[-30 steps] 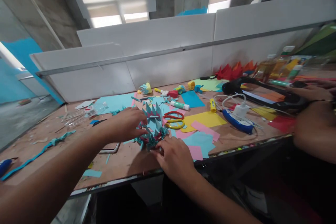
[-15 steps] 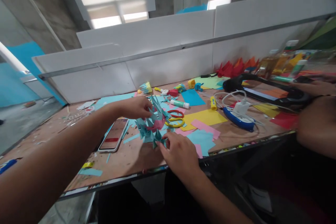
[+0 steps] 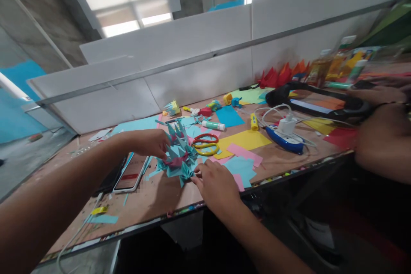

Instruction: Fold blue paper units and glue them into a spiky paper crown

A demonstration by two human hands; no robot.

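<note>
- The left hand (image 3: 150, 142) reaches in from the left with its fingers curled around the far left side of a spiky folded-paper piece made of teal points with pink folds showing between them (image 3: 177, 157); the fingertips pinch its upper spikes.
- The right hand (image 3: 215, 185) lies palm down at the near right of the same piece, fingers pressed together and stretched forward, the tips touching its lower teal points.
- The spiky paper piece sits on the worn wooden tabletop (image 3: 154, 199), near the front edge, between the two hands.
- Just left of it, a white-cased smartphone with a lit screen (image 3: 132, 172) lies flat, partly under the left forearm.
- Just right, red-and-yellow-handled scissors (image 3: 205, 144) rest on loose sheets; a yellow paper sheet (image 3: 244, 140), pink paper strips (image 3: 245, 154) and light-blue paper squares (image 3: 240, 166) overlap beside them.
- Farther back lie a white-and-green glue stick (image 3: 213, 125), a darker blue paper sheet (image 3: 229, 116) and a small yellow glue tube (image 3: 254, 121).
- To the right, a blue power strip with a white charger plugged in (image 3: 285, 138) trails white cable.
- Behind that sit a black curved-frame object (image 3: 316, 102) and red and orange folded paper shapes (image 3: 282, 76) against the grey partition.
- At the far right edge, another person's arm and hand (image 3: 382, 137) show, blurred.
</note>
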